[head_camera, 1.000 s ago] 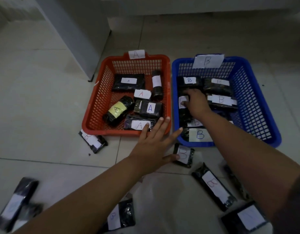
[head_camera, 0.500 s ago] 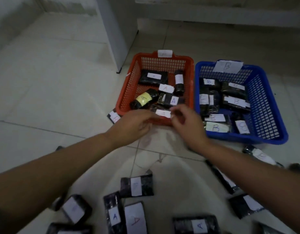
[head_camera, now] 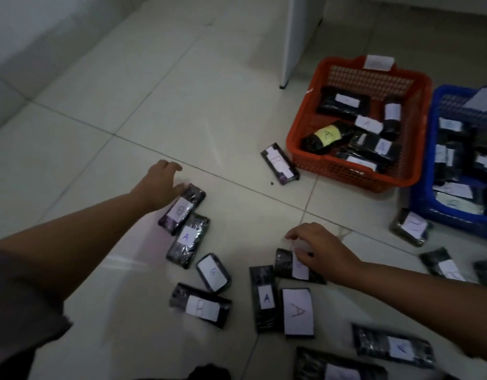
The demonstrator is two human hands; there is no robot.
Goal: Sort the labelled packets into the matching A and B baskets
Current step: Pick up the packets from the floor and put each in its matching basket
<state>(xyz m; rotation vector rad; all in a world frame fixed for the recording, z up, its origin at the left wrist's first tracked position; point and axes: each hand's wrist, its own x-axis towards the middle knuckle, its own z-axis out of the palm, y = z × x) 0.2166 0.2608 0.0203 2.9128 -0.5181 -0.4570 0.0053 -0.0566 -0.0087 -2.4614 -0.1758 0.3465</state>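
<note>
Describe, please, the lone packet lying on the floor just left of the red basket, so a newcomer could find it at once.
Start at the red plastic mesh basket standing on the pale tiled floor. Just off its near-left corner lies a single black wrapped packet with a white paper label, angled diagonally beside a small dark speck. Unlike the packets clustered near the hands, it lies alone, right beside the basket wall.

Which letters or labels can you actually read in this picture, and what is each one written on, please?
"A": packet with blue letter, below left hand.
"A": narrow packet.
"A": large white label.
Unreadable, blurred: labels in the red basket and blue basket, packet under right hand.
</note>
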